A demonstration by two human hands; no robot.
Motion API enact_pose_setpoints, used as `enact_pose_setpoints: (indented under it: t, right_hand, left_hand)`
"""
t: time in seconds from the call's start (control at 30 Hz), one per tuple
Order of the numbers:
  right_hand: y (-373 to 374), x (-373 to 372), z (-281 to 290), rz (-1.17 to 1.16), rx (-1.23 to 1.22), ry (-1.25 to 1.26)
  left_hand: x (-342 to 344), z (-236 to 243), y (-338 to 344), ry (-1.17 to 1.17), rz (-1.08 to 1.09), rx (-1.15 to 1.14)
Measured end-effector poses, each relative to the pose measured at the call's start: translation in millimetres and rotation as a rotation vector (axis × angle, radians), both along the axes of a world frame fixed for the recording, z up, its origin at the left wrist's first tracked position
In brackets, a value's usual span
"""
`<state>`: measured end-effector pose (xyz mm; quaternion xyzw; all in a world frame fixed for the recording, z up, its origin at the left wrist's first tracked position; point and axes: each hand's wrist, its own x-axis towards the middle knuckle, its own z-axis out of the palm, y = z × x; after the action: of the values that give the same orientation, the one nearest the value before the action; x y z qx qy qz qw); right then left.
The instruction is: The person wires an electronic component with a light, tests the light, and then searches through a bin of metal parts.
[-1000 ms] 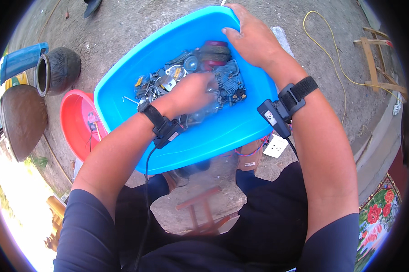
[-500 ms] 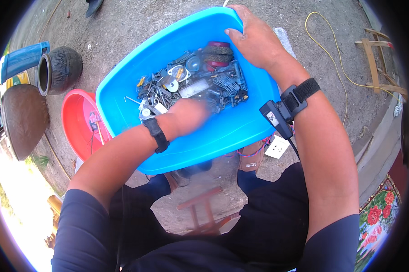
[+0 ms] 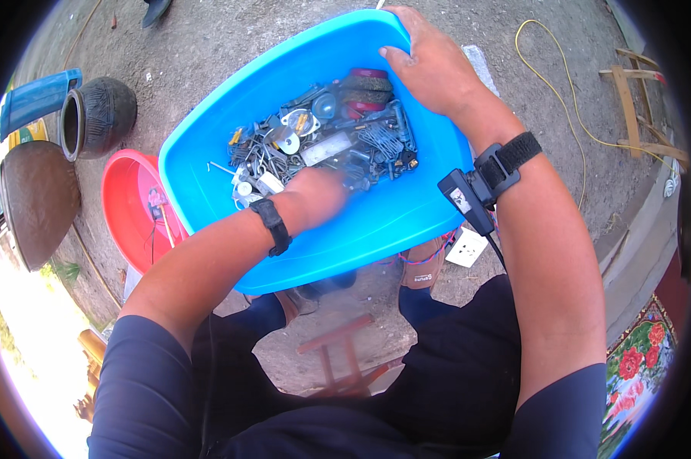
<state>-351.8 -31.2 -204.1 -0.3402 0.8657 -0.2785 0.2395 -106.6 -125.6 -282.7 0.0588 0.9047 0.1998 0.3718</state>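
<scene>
A large blue plastic basin (image 3: 231, 96) is tilted before me, with a heap of metal hardware (image 3: 326, 149) lying in it: bolts, hooks and bent wire pieces. Two red-edged round pads (image 3: 366, 90) sit at the heap's far side. My right hand (image 3: 433, 73) grips the basin's far right rim, its thumb inside and the fingers over the edge. Down in the basin, my left hand (image 3: 319, 197) is at the near side of the heap. Motion smears its fingers, so whether they hold a piece cannot be made out.
Left of the basin stands a red basin (image 3: 120, 203) with small items inside. Beyond it are a dark clay pot (image 3: 108, 115) and a brown bowl-shaped vessel (image 3: 43, 195). A white socket box (image 3: 466, 247) lies near my foot. A yellow cord (image 3: 563, 84) crosses the ground at right.
My left hand is blurred in both frames and has shifted only slightly within the basin. The right hand keeps its grip on the rim.
</scene>
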Motion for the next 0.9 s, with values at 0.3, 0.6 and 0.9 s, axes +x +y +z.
enact_pose_setpoints:
  t: [0.3,0.6,0.9]
  right_hand:
    - [-1,0,1,0.0,0.014,-0.016]
    - [0,-1,-6,0.0,-0.025,-0.003]
    - [-1,0,-1,-0.006,-0.008,0.026]
  left_hand:
    - [0,1,-6,0.02,-0.07,-0.015]
    - [-1,9,-11,0.03,-0.184,-0.036]
    - [8,5,-12,0.085,-0.153,-0.044]
